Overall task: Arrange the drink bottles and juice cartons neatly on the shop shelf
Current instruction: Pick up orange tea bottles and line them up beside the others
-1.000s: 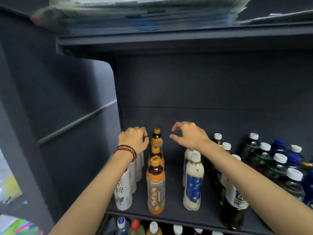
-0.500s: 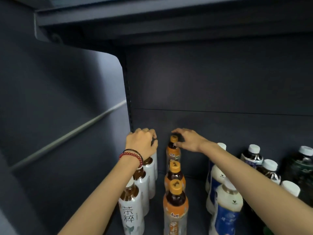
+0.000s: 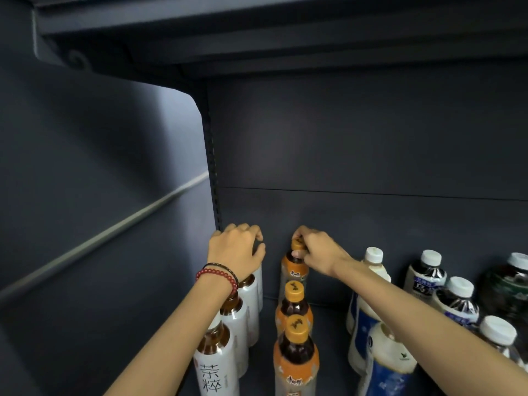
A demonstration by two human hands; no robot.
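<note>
1. The right hand (image 3: pixel 317 254) pinches the orange cap of the rearmost orange-capped bottle (image 3: pixel 294 271), fingers and thumb closed round its top, close to the shelf's back panel (image 3: pixel 371 144).
2. The left hand (image 3: pixel 235 247) is curled over the top of the rearmost white-sleeved bottle (image 3: pixel 258 281); the hand hides that cap, so I cannot tell whether it grips it or only rests there.
3. Two more orange-capped bottles (image 3: pixel 294 310) stand in file in front of the held one, and more white-sleeved bottles (image 3: pixel 240 324) line up under the left wrist, which wears a red bead bracelet (image 3: pixel 217 277).
4. The right forearm crosses over a row of white-and-blue bottles (image 3: pixel 371 281), covering part of them.
5. Dark white-capped bottles (image 3: pixel 425 274) crowd the right; the outermost are blurred and cut off by the frame edge.
6. The front bottles are cut off at the bottom of the view.
</note>
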